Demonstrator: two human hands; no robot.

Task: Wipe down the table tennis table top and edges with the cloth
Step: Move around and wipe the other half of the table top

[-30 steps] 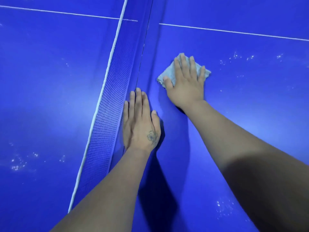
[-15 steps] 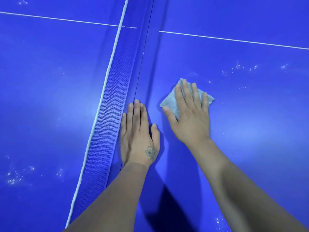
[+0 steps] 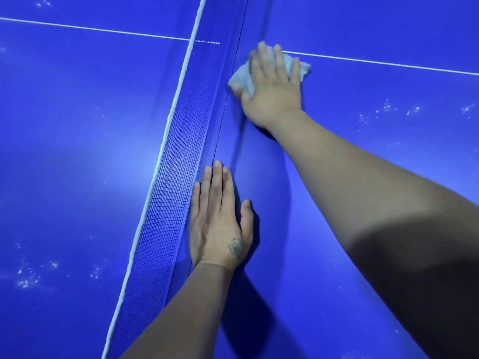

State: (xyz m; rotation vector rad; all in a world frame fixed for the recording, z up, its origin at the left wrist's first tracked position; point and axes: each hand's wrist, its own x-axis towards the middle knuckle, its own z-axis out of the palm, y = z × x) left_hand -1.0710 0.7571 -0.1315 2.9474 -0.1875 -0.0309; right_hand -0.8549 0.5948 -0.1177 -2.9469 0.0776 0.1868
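The blue table tennis table top (image 3: 363, 177) fills the view. My right hand (image 3: 272, 92) lies flat on a crumpled pale grey cloth (image 3: 242, 77), pressing it onto the right half of the table close to the net, where the white centre line (image 3: 388, 64) meets it. The cloth shows at both sides of the fingers. My left hand (image 3: 219, 221) rests flat and empty on the table, fingers together, right beside the foot of the net.
The net (image 3: 181, 151) with its white top band runs from the bottom left up to the top middle. A thin seam (image 3: 225, 107) runs along its foot. White specks dot the surface at the lower left (image 3: 28, 275) and the right (image 3: 388, 110).
My right hand has slid the cloth away from me and leftwards, up to the white line beside the net, after first drawing it nearer. My left hand has stayed flat in place.
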